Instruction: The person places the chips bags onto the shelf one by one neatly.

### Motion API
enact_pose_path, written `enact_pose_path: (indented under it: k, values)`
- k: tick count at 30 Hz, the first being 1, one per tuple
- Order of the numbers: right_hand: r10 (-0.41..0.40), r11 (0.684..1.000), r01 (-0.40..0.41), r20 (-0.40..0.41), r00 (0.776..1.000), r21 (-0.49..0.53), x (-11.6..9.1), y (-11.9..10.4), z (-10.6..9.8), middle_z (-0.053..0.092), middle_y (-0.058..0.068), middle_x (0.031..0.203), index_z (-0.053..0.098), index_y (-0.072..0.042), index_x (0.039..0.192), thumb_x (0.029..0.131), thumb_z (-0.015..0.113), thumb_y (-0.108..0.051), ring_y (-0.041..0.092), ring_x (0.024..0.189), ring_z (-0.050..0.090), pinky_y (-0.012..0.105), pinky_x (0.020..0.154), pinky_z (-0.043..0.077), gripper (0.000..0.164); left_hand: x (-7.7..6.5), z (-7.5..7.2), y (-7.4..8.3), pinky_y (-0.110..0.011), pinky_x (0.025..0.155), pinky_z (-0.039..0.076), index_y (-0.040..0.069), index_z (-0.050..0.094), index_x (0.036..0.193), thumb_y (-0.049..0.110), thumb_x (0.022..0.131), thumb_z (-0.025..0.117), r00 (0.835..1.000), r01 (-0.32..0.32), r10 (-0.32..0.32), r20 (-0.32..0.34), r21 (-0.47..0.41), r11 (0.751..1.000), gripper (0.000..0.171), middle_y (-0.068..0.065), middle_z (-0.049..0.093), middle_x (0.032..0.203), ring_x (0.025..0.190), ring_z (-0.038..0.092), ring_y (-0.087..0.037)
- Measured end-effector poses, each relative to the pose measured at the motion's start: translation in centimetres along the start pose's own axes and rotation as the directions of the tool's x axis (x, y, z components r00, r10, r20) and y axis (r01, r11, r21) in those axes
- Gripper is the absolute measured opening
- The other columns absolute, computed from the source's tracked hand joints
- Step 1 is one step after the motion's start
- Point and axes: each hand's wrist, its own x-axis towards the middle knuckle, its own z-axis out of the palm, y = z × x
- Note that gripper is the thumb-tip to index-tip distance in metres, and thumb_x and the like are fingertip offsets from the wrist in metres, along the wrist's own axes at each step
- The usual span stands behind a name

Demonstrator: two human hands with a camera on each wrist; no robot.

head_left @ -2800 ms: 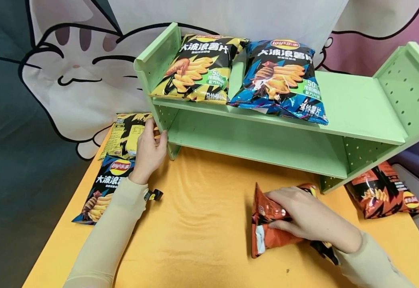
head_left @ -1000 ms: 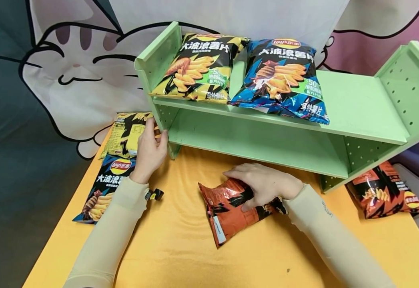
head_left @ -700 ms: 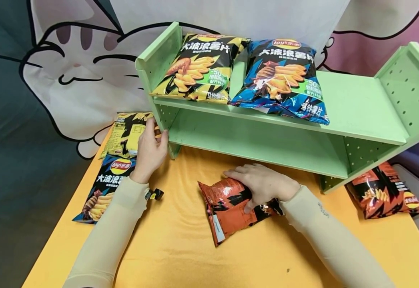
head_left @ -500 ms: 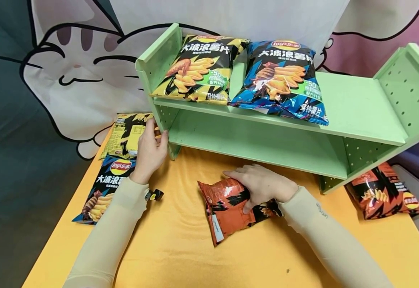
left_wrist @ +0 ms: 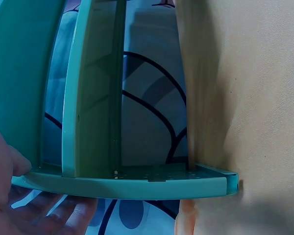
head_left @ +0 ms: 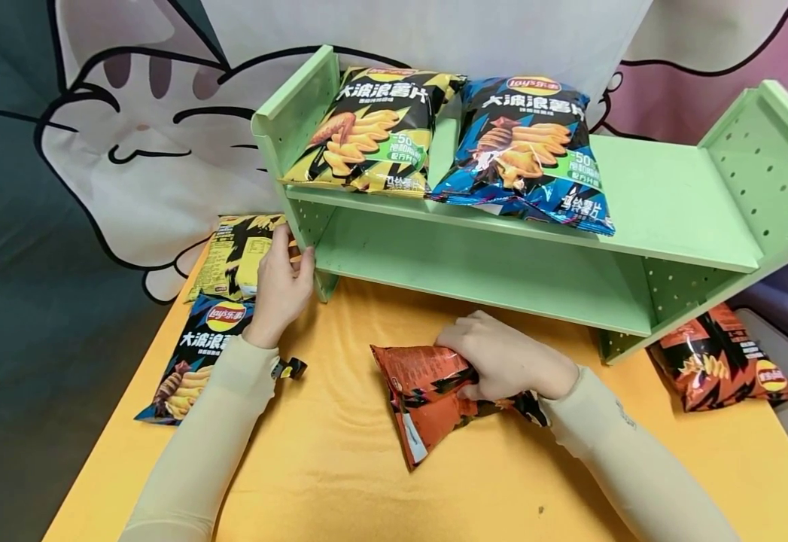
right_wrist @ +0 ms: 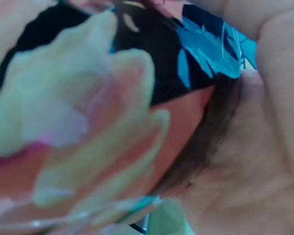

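Note:
My left hand (head_left: 282, 280) grips the left side panel of a green two-tier shelf (head_left: 482, 263). In the left wrist view its thumb lies on one face of the panel, and the fingers (left_wrist: 63, 215) are on the other. My right hand (head_left: 502, 354) holds a red bag of chips (head_left: 427, 399) from above, in front of the shelf. The bag is creased between thumb and fingers, its back partly facing up and its end seal pointing left. In the right wrist view the bag's printed front (right_wrist: 108, 107) fills much of the picture beside the palm.
A yellow chip bag (head_left: 373, 135) and a blue one (head_left: 525, 150) lean on the upper tier. Left of the shelf lie another yellow bag (head_left: 220, 260) and another blue bag (head_left: 193, 361). A second red bag (head_left: 722, 361) lies at right on the orange-covered table (head_left: 339, 467).
My right hand has carried the red bag leftward across the table. In the last half second its fingers have curled tighter, creasing the bag. The left hand has stayed on the panel.

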Motion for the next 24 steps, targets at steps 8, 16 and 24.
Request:
enact_pose_path:
  k: [8,16,24]
  values:
    - [-0.093,0.995,0.097,-0.108,0.99,0.035,-0.8,-1.2,0.1,0.067,-0.015,0.102,0.066,-0.022,0.111,0.067,0.085,-0.02,0.008,0.097,0.06,0.04,0.101,0.047,0.048,0.0,0.0,0.0,-0.048,0.088,0.063,0.003,0.047,0.143,0.013,0.105,0.052,1.0,0.01,-0.01,-0.002,0.008,1.0,0.039,-0.023,0.063,0.135,0.114,0.071,-0.038]
    - [-0.208,0.976,0.188,-0.225,0.952,-0.108,-0.2,-2.8,0.9,0.069,-0.008,0.116,0.065,-0.019,0.12,0.071,0.085,-0.022,0.016,0.111,0.061,0.044,0.113,0.042,0.053,0.1,0.0,0.0,-0.047,0.088,0.063,0.004,0.047,0.143,0.013,0.105,0.052,1.0,0.005,-0.005,-0.003,0.004,1.0,0.04,-0.023,0.063,0.136,0.115,0.071,-0.038]
    - [-0.35,0.907,0.252,-0.272,0.896,-0.336,1.2,-4.1,1.7,0.069,0.0,0.127,0.064,-0.015,0.124,0.092,0.073,-0.017,0.023,0.126,0.061,0.046,0.122,0.036,0.032,0.1,0.0,0.0,-0.044,0.087,0.063,0.004,0.047,0.144,0.012,0.105,0.052,1.0,0.008,-0.008,-0.003,0.013,1.0,0.04,-0.022,0.063,0.136,0.115,0.071,-0.038]
